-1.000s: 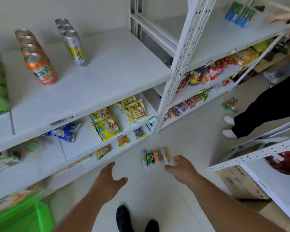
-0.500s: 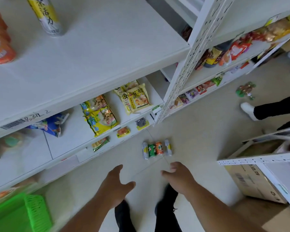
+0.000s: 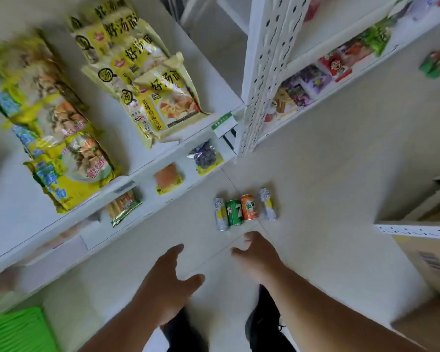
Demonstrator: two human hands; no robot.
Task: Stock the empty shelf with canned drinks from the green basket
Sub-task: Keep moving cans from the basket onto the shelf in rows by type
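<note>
Several cans lie in a row on the pale floor: a silver-yellow can (image 3: 220, 214), a green can (image 3: 234, 212), an orange can (image 3: 249, 207) and another silver-yellow can (image 3: 268, 205). My right hand (image 3: 258, 255) hovers just below them, fingers loosely curled, holding nothing. My left hand (image 3: 168, 280) is lower and to the left, fingers spread, also empty. A corner of the green basket (image 3: 18, 331) shows at the bottom left. The upper shelf with the standing cans is out of view.
White shelves (image 3: 127, 176) on the left carry yellow noodle packs (image 3: 153, 87) and small snack packets. A perforated white upright (image 3: 262, 72) stands at centre top. A cardboard box (image 3: 427, 262) sits under another shelf at right. My shoes (image 3: 262, 326) are below my hands.
The view has dropped toward the floor, so the cans look closer. Both hands have reached down nearer the cans, still empty. The upper shelf and the other person have left the view.
</note>
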